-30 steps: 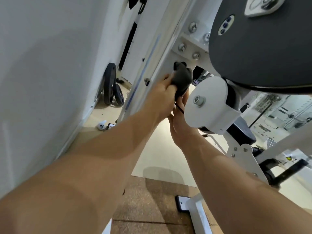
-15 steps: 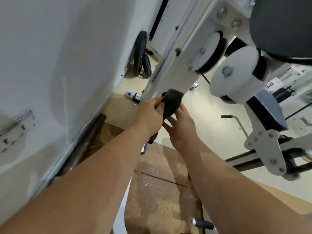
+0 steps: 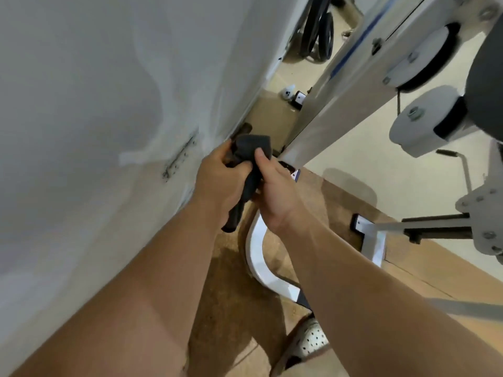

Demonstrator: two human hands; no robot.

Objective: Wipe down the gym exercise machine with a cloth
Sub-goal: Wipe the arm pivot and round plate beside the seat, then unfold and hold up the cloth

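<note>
White wall (image 3: 95,91) on my left, brown cork floor (image 3: 234,289), weight plates (image 3: 318,25) beyond. My left hand (image 3: 220,183) and right hand (image 3: 275,191) both clamp fingers on the dark cloth (image 3: 253,145), near the white machine frame (image 3: 340,85) base.

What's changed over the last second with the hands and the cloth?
The left hand and right hand have carried the dark cloth down the white upright, from high up to near its foot. Both still grip the cloth.
</note>
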